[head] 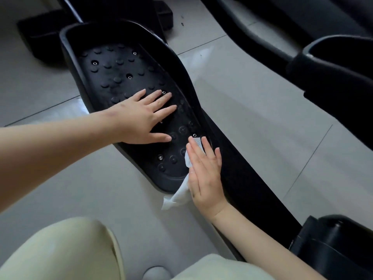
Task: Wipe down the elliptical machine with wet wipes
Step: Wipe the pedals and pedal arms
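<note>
Pedal (129,77) runs long from raised far-left rim to near-right end; left hand (141,116) flat, fingers spread, right hand (205,172) flat, pressing wet wipe (178,196) down.

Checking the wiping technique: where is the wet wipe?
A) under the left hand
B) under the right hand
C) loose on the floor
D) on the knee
B: the wet wipe shows beneath the flat right hand on the foot pedal; the left hand rests bare on it.
</note>
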